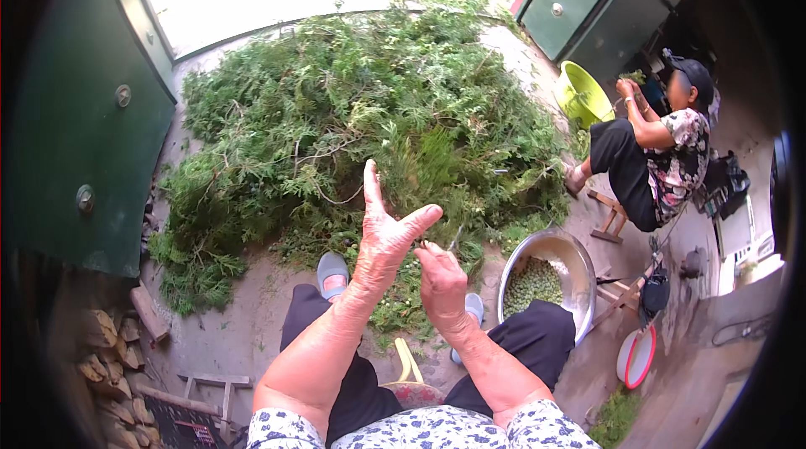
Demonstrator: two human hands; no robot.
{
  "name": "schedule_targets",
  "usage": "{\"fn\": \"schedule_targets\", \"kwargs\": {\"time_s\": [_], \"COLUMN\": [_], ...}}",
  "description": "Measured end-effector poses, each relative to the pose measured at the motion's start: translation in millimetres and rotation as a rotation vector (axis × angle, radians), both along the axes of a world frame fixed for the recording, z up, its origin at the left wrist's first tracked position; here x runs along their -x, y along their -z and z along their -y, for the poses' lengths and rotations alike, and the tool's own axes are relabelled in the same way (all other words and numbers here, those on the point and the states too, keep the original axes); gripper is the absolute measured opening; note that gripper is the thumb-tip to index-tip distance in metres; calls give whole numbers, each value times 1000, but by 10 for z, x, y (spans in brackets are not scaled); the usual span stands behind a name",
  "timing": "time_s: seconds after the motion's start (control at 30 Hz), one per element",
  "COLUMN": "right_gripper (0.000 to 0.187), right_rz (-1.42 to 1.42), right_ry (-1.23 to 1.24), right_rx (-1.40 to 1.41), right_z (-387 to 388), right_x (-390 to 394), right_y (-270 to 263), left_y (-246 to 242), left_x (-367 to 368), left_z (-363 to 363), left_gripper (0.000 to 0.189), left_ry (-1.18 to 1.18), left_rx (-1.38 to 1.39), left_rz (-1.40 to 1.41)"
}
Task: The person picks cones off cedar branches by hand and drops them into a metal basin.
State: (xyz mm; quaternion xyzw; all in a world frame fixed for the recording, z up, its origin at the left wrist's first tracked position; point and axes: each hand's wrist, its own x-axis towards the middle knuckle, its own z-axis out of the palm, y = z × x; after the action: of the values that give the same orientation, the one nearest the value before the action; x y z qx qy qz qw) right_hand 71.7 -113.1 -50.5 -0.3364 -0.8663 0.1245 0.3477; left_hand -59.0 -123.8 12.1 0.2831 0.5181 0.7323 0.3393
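A big heap of cut green conifer branches (352, 102) lies on the floor before me. My left hand (389, 222) is raised over its near edge, with thumb and index finger spread wide and nothing seen between them. Just right of it and lower, my right hand (442, 279) is closed, its fingertips pinched on a small dark bit, perhaps a twig end, too small to name surely. Beside my right knee stands a steel basin (589, 279) holding many small round green cones (535, 285). Loose green sprigs (403, 307) lie on the floor between my feet.
At the right a person (674, 140) sits on a low wooden stool (609, 216), holding a sprig by a yellow-green tub (585, 96). Split firewood (104, 348) and a wooden frame (220, 386) are at the lower left. Green metal doors (88, 121) flank the heap. A red-rimmed basin (636, 357) stands at the right.
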Motion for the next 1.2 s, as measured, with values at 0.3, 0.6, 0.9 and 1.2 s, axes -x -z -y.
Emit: {"fn": "schedule_targets", "kwargs": {"time_s": [0.3,0.6,0.9,1.2], "right_gripper": [22,14,19,20], "right_rz": [159,-451,-548,-532], "right_ry": [-351,-113,-300,-186], "right_rx": [98,665,1111,924], "right_z": [56,-1008,-958,-936], "right_x": [-156,-371,-237,-441], "right_y": [-215,-757,-699,-554], "left_y": [2,-188,88,-73], "left_x": [263,-71,-219,-454], "left_z": [34,-62,-161,-283], "left_gripper": [44,37,35,28], "left_ry": [42,372,438,421], "left_rx": [24,374,341,355], "left_rz": [269,289,-66,-34]}}
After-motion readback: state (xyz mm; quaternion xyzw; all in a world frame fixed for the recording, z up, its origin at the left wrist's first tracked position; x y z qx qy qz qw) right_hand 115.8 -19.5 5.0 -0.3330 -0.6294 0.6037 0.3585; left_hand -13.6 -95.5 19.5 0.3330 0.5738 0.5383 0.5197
